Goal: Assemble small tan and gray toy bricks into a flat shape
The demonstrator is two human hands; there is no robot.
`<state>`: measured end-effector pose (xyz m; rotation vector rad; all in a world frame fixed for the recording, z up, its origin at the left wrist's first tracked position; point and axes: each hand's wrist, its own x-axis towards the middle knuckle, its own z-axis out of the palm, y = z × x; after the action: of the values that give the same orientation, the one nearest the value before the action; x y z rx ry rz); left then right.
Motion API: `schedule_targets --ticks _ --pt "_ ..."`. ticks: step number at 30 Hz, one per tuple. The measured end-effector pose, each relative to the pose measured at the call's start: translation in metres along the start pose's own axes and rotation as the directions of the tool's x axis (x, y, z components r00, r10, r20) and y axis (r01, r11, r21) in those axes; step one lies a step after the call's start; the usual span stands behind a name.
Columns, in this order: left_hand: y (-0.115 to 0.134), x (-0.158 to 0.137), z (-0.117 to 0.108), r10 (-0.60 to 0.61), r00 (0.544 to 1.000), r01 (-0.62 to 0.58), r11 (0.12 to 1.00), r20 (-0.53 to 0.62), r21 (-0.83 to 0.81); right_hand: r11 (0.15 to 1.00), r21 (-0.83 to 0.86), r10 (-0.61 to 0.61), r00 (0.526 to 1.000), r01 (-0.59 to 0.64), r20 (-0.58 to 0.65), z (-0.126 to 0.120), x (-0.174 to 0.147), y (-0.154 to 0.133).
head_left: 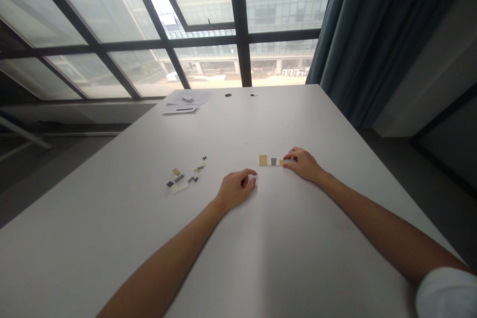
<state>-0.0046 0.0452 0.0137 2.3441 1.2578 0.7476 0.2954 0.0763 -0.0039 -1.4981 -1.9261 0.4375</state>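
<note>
A flat row of small toy building bricks [264, 160] lies on the white table, tan at its left end with white, dark grey and tan parts further right. My right hand [302, 165] has thumb and forefinger closed at the row's right end, and the fingertips partly hide that end. To the left of the row, my left hand [237, 189] rests on the table with thumb and forefinger apart and nothing visible between them. Beyond it on the left, loose bricks [179, 178] in grey, black, white and tan are scattered.
Papers [182, 104] lie at the far left corner of the white table [231, 129]. Two small round holes or discs [228, 95] show near the back edge. Large windows stand behind the table, with a dark blue curtain [357, 44] at the right.
</note>
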Motion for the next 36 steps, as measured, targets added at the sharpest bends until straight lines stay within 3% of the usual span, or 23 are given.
schedule_targets --ticks 3,5,9,12,16,21,36 --pt "0.001 0.0 0.0 -0.003 1.0 0.003 1.0 0.002 -0.003 0.995 0.099 0.03 0.998 -0.025 -0.054 0.0 0.003 0.002" --pt "0.001 0.0 0.0 -0.006 1.0 0.006 1.0 0.003 -0.001 0.981 0.184 0.087 0.984 -0.058 -0.153 0.0 0.007 0.004" --pt "0.001 0.001 -0.001 -0.003 1.0 0.002 1.0 0.024 0.023 0.952 0.291 0.208 0.891 -0.091 -0.404 -0.002 0.013 0.012" --pt "0.001 0.001 0.0 0.018 0.996 -0.025 0.996 0.082 0.083 0.966 0.242 0.203 0.846 -0.091 -0.493 -0.003 0.014 0.022" --pt "0.001 0.002 0.002 0.043 0.986 -0.07 0.984 0.164 0.161 0.971 0.157 0.232 0.883 -0.182 -0.408 0.0 0.016 0.031" --pt "0.001 0.002 0.002 0.037 0.983 -0.071 0.98 0.179 0.184 0.966 0.004 0.247 0.923 -0.257 -0.297 0.002 0.016 0.03" --pt "0.006 0.003 0.002 0.019 0.987 -0.045 0.986 0.161 0.163 0.966 0.028 0.252 0.922 -0.256 -0.293 0.0 0.012 0.03"
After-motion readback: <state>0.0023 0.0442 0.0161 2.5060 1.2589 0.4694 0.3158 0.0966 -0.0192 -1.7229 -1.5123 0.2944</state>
